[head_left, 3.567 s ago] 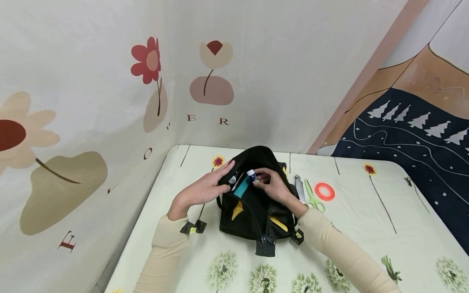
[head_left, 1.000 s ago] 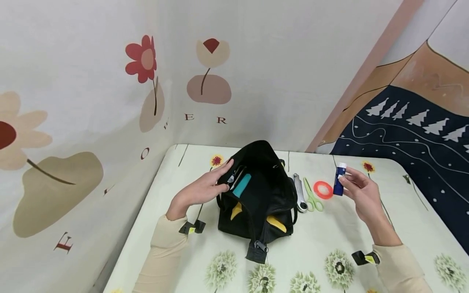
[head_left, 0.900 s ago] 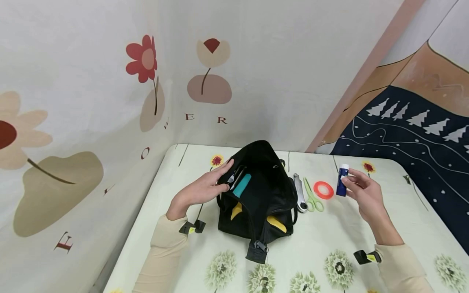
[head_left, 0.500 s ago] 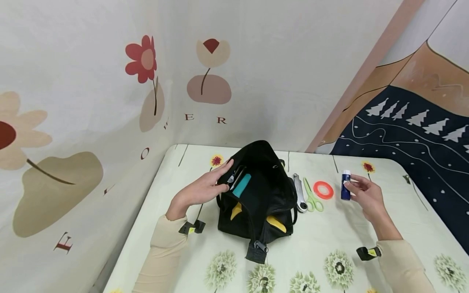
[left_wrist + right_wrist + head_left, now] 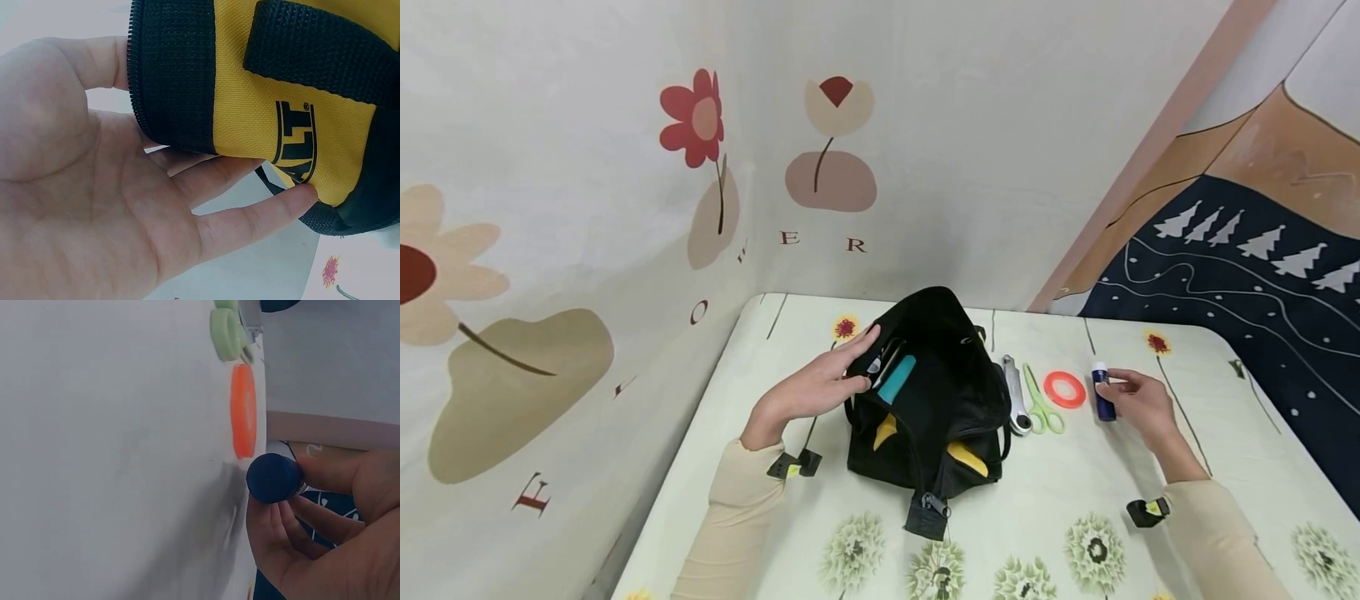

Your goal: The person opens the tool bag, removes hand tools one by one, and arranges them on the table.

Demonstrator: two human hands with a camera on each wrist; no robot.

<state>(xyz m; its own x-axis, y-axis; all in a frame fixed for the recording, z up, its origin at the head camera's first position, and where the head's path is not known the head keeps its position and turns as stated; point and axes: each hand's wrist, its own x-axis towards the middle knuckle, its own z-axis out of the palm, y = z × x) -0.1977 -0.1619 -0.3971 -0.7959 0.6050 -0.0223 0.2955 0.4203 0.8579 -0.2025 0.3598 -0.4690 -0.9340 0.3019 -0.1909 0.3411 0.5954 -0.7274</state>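
A black and yellow tool bag (image 5: 943, 417) stands with its mouth unzipped in the middle of the table. My left hand (image 5: 820, 387) holds the left rim, thumb on the inside and fingers spread along the yellow outer side (image 5: 250, 125). Inside lie a teal item (image 5: 897, 379) and some dark and silver items, partly hidden. My right hand (image 5: 1142, 404) pinches a blue glue stick (image 5: 1103, 396) with a white cap between thumb and fingers, right of the orange ring. In the right wrist view its round blue base (image 5: 273, 478) faces the camera; whether it touches the table I cannot tell.
Right of the bag, a grey-handled cutter (image 5: 1017, 396), green scissors (image 5: 1041, 402) and an orange ring-shaped roll (image 5: 1065, 389) lie in a row. A flower-print cloth covers the table (image 5: 1000, 533). Printed fabric walls (image 5: 970, 167) stand behind and to the left.
My right hand has taken the glue stick out of the bag, carried it right past the orange ring and lowered it towards the table. My left hand keeps its hold on the rim.
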